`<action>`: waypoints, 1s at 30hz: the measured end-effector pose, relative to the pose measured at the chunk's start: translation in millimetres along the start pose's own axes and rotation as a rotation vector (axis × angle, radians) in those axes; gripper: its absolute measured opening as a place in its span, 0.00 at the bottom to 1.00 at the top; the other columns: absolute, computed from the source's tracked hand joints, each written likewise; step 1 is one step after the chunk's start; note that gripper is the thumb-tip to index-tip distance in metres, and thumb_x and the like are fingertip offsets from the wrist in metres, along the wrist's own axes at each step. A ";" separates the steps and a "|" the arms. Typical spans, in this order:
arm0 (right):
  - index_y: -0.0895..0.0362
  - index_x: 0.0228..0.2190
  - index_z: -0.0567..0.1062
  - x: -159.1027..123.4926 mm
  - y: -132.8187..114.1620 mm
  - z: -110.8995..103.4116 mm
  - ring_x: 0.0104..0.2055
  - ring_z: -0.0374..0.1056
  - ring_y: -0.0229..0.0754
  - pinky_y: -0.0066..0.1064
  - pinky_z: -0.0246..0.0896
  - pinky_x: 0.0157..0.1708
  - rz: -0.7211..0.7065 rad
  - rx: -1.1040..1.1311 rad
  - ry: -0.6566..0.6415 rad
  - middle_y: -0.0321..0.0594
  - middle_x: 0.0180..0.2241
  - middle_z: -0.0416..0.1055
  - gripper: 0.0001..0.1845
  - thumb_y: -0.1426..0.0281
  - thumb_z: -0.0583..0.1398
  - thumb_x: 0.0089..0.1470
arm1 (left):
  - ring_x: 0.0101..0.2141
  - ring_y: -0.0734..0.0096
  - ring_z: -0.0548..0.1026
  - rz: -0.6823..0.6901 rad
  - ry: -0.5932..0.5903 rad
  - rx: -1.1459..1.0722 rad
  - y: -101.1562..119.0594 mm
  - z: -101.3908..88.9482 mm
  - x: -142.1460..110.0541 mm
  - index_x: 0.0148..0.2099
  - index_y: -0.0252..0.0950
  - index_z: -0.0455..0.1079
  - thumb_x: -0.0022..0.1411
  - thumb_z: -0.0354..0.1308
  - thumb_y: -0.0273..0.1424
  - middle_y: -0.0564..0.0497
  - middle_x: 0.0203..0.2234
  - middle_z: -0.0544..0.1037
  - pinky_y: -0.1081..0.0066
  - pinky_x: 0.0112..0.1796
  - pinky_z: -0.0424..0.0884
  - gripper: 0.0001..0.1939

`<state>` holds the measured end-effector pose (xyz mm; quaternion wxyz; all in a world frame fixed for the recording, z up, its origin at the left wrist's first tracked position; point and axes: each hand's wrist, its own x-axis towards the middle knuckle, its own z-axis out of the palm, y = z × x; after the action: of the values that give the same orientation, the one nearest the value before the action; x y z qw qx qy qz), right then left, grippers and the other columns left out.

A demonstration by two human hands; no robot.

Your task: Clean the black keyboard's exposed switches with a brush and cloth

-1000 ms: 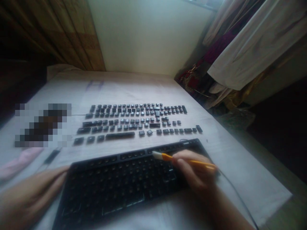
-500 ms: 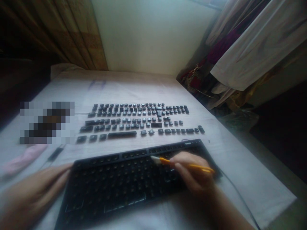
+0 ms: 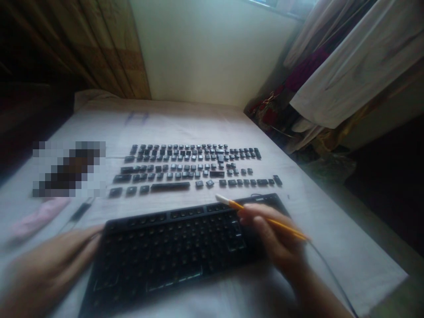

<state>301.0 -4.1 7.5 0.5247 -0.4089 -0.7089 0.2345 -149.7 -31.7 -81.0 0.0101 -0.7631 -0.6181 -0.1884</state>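
Observation:
A black keyboard base [image 3: 165,251] with its keycaps off lies tilted on the white-covered table. My left hand [image 3: 59,260] grips its left edge, fingers together at the upper left corner and partly under the frame. In my right hand [image 3: 274,234] is a yellow-handled paintbrush [image 3: 236,205], pinched between thumb and fingers. The brush's pale bristles point left, over the keyboard's back edge. Beyond the keyboard, loose black keycaps [image 3: 185,168] lie in rows, with a long space bar [image 3: 170,186] in the front row.
To the left lie a pink cloth [image 3: 41,216], a small dark object [image 3: 80,212] and a blurred-out patch [image 3: 71,170]. The keyboard cable [image 3: 331,269] runs off the right side. Clothes [image 3: 357,70] hang at the right, past the table edge.
My right hand has lifted the paintbrush from over the key area toward the keyboard's back edge. My left hand keeps its place on the left edge; the view shifted slightly.

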 end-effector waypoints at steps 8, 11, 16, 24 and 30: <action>0.52 0.40 0.77 -4.1 -30.9 10.2 0.31 0.73 0.36 0.25 0.72 0.31 0.034 -0.082 0.174 0.34 0.32 0.76 0.11 0.79 0.59 0.60 | 0.43 0.68 0.81 0.077 -0.013 0.045 -5.7 3.7 -5.1 0.54 0.52 0.73 0.69 0.45 0.50 0.59 0.46 0.82 0.70 0.45 0.76 0.21; 0.54 0.38 0.74 -7.9 -18.8 22.3 0.26 0.70 0.36 0.27 0.68 0.26 -0.142 -0.178 0.052 0.33 0.27 0.73 0.11 0.81 0.57 0.58 | 0.41 0.67 0.82 0.070 0.008 0.025 1.3 0.2 -1.6 0.52 0.51 0.75 0.68 0.45 0.51 0.58 0.44 0.83 0.71 0.43 0.77 0.23; 0.54 0.36 0.71 -10.8 -3.7 30.9 0.23 0.69 0.38 0.30 0.65 0.23 -0.224 -0.291 -0.010 0.35 0.25 0.71 0.12 0.82 0.55 0.57 | 0.39 0.66 0.82 0.057 0.031 -0.021 9.6 -4.6 3.0 0.50 0.52 0.77 0.67 0.47 0.52 0.58 0.42 0.84 0.71 0.41 0.78 0.22; 0.54 0.36 0.72 -12.8 3.0 35.5 0.24 0.70 0.40 0.32 0.67 0.27 -0.206 -0.313 -0.093 0.36 0.26 0.73 0.10 0.81 0.56 0.59 | 0.41 0.65 0.82 0.036 0.003 -0.053 7.4 -4.6 0.5 0.51 0.51 0.76 0.67 0.48 0.53 0.58 0.43 0.83 0.69 0.42 0.78 0.22; 0.54 0.41 0.73 -13.4 4.6 33.3 0.28 0.74 0.40 0.31 0.72 0.29 -0.203 -0.182 -0.065 0.38 0.30 0.76 0.14 0.83 0.57 0.57 | 0.42 0.67 0.81 0.062 -0.003 -0.038 4.4 -1.9 -0.5 0.52 0.51 0.75 0.67 0.49 0.53 0.59 0.44 0.83 0.70 0.44 0.77 0.21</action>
<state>273.0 -9.4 -14.7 0.4832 -0.3731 -0.7816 0.1280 -146.1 -33.7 -78.3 0.0005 -0.7823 -0.5904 -0.1984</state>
